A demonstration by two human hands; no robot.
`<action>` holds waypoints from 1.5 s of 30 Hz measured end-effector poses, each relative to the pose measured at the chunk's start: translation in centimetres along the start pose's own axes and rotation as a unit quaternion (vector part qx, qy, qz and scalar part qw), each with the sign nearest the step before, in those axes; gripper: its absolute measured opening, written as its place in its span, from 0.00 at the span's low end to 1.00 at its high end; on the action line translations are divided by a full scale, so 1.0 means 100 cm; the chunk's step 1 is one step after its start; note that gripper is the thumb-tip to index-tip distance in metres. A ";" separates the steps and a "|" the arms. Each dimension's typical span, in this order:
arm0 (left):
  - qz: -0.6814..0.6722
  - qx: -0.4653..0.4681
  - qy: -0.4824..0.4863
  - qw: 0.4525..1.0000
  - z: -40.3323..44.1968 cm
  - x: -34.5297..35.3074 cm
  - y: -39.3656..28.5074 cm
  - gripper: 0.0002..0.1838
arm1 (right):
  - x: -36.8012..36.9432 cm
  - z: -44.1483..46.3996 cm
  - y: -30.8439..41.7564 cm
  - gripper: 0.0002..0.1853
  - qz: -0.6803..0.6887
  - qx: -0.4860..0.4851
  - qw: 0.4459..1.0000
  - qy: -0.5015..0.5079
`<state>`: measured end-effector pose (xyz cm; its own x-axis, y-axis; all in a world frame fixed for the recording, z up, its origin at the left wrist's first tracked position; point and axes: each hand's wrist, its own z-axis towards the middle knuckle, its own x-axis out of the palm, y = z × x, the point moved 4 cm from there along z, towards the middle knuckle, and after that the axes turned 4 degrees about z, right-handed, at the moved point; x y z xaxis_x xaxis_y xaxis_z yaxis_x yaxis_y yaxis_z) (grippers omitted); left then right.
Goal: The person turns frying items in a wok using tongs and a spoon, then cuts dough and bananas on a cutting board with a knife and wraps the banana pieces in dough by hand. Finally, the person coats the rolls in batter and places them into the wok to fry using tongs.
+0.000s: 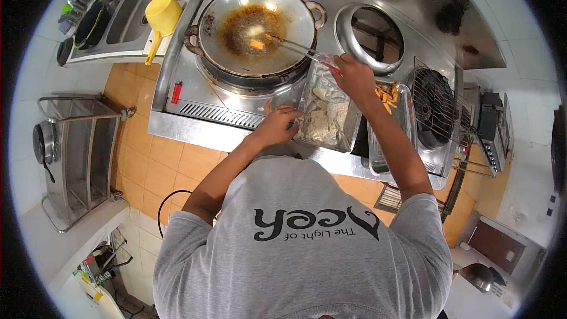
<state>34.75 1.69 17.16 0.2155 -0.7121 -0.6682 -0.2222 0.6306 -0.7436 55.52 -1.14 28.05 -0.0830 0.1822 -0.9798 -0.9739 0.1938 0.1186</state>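
My right hand [354,77] is closed around metal tongs [298,47] with a red grip. The tongs reach over the wok [212,53], their tips near an orange fried piece [257,44] and a paler piece [255,31] in the brown oil. My left hand [277,125] is by the left edge of a clear tray [353,136] holding pale, flour-coated pieces [325,115]. Its fingers are apart and hold nothing; whether they touch the tray I cannot tell. Right of that tray, a metal tray [378,153] holds golden fried pieces [387,95].
A ring-shaped burner [342,29] sits right of the wok, and a wire rack [434,97] covers another burner. On the stove's left lies a red lighter [176,92]. A yellow dipper [163,13] stands beside the sink [127,18]. At left is a metal rack [88,159].
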 end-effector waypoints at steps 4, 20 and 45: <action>0.006 -0.008 -0.008 1.000 0.000 -0.004 -0.001 0.18 | 0.007 0.010 0.001 0.15 -0.008 -0.020 0.999 0.035; -0.006 -0.035 0.006 0.999 0.000 -0.003 0.004 0.17 | 0.020 0.017 -0.010 0.16 0.021 -0.014 0.999 0.045; -0.018 -0.044 -0.007 0.999 -0.002 -0.002 0.015 0.16 | -0.036 0.108 -0.032 0.18 -0.099 -0.155 0.980 0.079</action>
<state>34.20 2.71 16.17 0.2373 -0.7287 -0.6424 -0.2973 0.5750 -0.7622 61.24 7.99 32.90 0.1070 0.0152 -0.9941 -0.9895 -0.0958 -0.1080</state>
